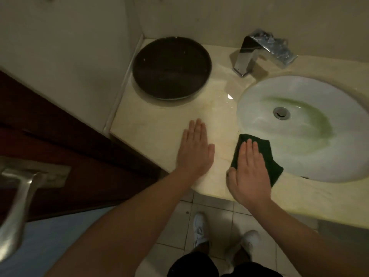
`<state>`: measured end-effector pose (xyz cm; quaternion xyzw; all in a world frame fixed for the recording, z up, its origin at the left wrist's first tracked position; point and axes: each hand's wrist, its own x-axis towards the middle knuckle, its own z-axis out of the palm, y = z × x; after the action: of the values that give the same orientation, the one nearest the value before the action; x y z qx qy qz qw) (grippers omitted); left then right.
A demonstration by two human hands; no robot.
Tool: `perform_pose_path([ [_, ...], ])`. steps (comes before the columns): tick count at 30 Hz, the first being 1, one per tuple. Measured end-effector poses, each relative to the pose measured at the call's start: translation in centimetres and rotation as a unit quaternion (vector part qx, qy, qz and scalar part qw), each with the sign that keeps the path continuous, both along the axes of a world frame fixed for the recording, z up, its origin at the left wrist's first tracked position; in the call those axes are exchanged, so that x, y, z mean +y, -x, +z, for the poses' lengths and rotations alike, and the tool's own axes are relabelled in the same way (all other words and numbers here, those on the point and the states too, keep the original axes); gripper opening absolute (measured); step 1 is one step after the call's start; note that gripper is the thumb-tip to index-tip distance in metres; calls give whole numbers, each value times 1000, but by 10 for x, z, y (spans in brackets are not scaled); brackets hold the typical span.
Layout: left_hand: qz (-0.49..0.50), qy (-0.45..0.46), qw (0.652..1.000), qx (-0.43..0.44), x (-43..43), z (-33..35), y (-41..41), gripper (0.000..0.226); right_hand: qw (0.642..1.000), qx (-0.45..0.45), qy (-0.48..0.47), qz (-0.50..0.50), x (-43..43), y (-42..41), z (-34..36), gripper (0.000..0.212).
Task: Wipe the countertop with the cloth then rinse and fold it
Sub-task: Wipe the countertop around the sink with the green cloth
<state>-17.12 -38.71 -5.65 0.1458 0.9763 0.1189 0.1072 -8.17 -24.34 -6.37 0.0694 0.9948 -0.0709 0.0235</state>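
You are pressing your right hand (247, 172) flat on the dark green cloth (269, 156), fingers straight and lying close together, not curling around the fabric. The cloth is lying on the pale marble countertop (151, 126) near its front edge, just beside the white oval sink (259, 100), with its right edge reaching over the sink's rim; much of its near left part is hiding under your palm. You are resting your left hand (194, 150) on the bare countertop to the left of the cloth, apart from it, palm down, fingers straight and together with the thumb spreading toward the right hand; it is gripping nothing. Inside the sink a green stain (317, 120) is curving around the metal drain (281, 112). A chrome faucet (255, 52) is standing at the back of the countertop, behind the sink's left side. A dark round tray (171, 67) is sitting in the back left corner, close to the wall (79, 47), well apart from both hands. A small wet patch (229, 96) is glinting on the countertop between the tray and the sink. To your left a dark wooden door (60, 136) is standing close to the countertop's end, and a metal door handle (18, 206) is showing large and blurred at the lower left. Below the counter edge your white shoes (200, 228) are standing on pale floor tiles (215, 212).
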Motion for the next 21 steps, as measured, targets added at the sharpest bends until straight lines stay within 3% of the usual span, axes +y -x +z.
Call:
perform_pose_path([
  [3,-19,-110,993,-49,-17,7,1,68,999,-6,10,-34,0,-1,1,74],
  [6,19,-220,974,-40,-11,24,-7,64,996,-11,51,78,-21,22,6,70],
  [8,41,-266,963,-16,2,37,-8,58,975,-6,146,166,-29,40,13,67],
  [10,56,-290,955,7,21,45,-4,56,963,41,245,103,-19,52,24,55],
  [13,56,-207,977,-13,49,31,-2,59,969,88,222,-58,13,40,21,59],
  [16,4,-66,998,7,57,10,-12,71,974,72,204,-62,18,28,9,56],
  [21,-54,-5,998,8,21,5,25,75,983,52,172,-30,-1,42,-5,56],
])
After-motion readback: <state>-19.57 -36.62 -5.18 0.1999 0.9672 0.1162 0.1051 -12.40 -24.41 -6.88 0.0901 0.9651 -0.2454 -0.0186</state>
